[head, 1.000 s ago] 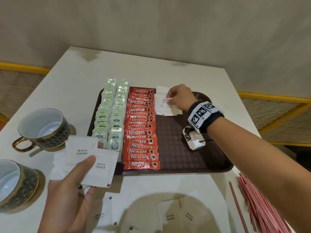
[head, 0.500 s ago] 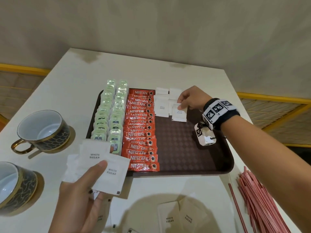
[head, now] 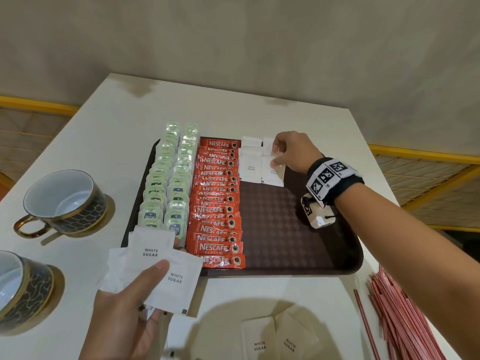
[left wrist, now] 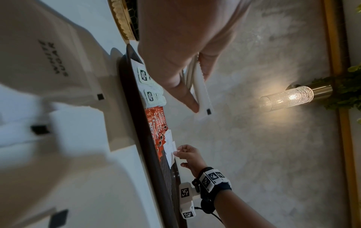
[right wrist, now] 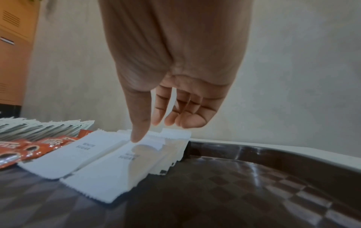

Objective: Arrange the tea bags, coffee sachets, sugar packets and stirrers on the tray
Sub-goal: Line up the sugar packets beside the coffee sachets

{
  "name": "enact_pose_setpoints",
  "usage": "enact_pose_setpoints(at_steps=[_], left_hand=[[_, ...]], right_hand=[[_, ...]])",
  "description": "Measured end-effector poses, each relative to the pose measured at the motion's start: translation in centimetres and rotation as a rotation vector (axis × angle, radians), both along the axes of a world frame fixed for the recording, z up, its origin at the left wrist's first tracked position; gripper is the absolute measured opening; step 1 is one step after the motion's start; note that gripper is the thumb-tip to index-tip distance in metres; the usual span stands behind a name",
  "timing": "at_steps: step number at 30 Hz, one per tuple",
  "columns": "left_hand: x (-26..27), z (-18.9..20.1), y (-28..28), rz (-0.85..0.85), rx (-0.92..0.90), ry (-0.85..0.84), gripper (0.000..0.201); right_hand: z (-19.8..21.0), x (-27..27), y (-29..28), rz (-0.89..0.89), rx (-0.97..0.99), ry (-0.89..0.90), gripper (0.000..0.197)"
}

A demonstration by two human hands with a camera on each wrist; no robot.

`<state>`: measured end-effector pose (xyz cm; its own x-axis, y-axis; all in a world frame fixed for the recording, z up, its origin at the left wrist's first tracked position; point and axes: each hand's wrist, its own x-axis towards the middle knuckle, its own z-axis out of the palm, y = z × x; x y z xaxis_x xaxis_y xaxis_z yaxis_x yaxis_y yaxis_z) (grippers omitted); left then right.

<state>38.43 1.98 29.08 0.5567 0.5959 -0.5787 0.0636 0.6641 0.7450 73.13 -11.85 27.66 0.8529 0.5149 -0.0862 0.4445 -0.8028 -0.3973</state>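
Note:
On the dark brown tray [head: 285, 229] lie two columns of green tea bags [head: 168, 178], a column of red coffee sachets [head: 218, 203] and two short rows of white sugar packets [head: 250, 167] at the far end. My right hand [head: 276, 158] is over the right-hand row. Its straight thumb [right wrist: 136, 137] presses the top of the nearest packet [right wrist: 109, 172], with the other fingers relaxed above. My left hand [head: 155, 271] grips a fan of sugar packets [head: 153, 250] over the tray's near left corner. Red stirrers [head: 400, 315] lie on the table at right.
Two loose sugar packets [head: 259, 341] lie on the white table near me. Two dark, gold-trimmed cups [head: 65, 201] [head: 15, 287] stand at the left. The tray's right half shows bare surface. A wall rises behind the table.
My right hand went from the left sugar row to the right one, laid a packet there, and now its thumb rests on that packet's top. The left hand drifted slightly toward the tray.

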Motion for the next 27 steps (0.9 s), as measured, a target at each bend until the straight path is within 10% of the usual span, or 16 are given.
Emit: enact_pose_setpoints(at_steps=[13, 19, 27], left_hand=[[0.0, -0.3, -0.1, -0.025, 0.016, -0.064, 0.033], [1.8, 1.1, -0.1, -0.164, -0.019, -0.278, 0.044], [5.1, 3.4, -0.4, -0.264, -0.055, -0.449, 0.044]], right_hand=[[-0.2, -0.3, 0.4, 0.177, -0.149, -0.033, 0.042], [3.2, -5.1, 1.2, 0.165, 0.139, -0.078, 0.034], [7.9, -18.8, 0.6, 0.084, 0.628, 0.607, 0.027]])
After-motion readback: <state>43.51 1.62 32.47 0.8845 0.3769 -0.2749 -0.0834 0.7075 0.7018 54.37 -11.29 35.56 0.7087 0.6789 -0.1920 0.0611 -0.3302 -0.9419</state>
